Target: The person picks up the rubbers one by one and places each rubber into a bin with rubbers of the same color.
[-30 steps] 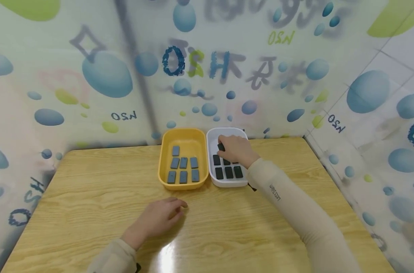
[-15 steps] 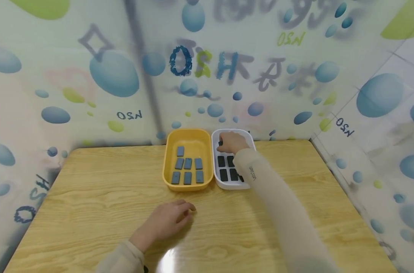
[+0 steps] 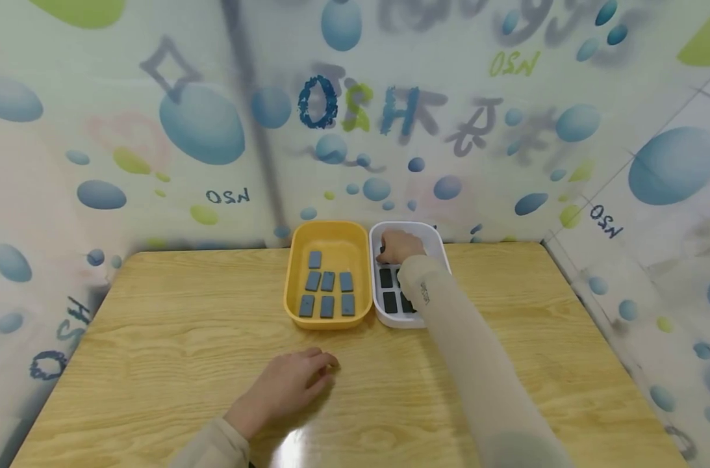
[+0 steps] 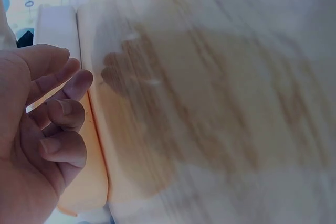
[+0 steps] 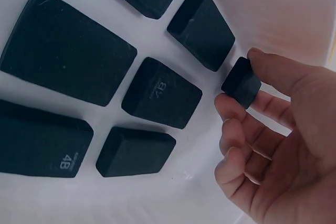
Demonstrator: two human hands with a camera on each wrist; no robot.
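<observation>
My right hand [image 3: 403, 247] reaches into the far part of the white tray [image 3: 398, 322]. In the right wrist view its thumb and fingertips pinch a small black eraser [image 5: 242, 83] by the tray wall. Other black erasers lie in rows in the tray, one marked 4B [image 5: 44, 140]; my wrist and sleeve hide several from the head view. My left hand [image 3: 290, 383] rests near the table's middle with loosely curled fingers, holding nothing. Beyond it stands the yellow tray [image 3: 328, 323] with several flat blue-grey blocks [image 3: 327, 307] in rows.
Both trays stand side by side at the far edge of the wooden table [image 3: 185, 338]. Behind them hangs a pale curtain [image 3: 214, 130] printed with blue and green drops. My right sleeve [image 3: 477, 351] stretches across the table's right half.
My right hand, with the eraser in it, has gone down into the far left part of the white tray. The head view has shifted slightly; my left hand stays on the table.
</observation>
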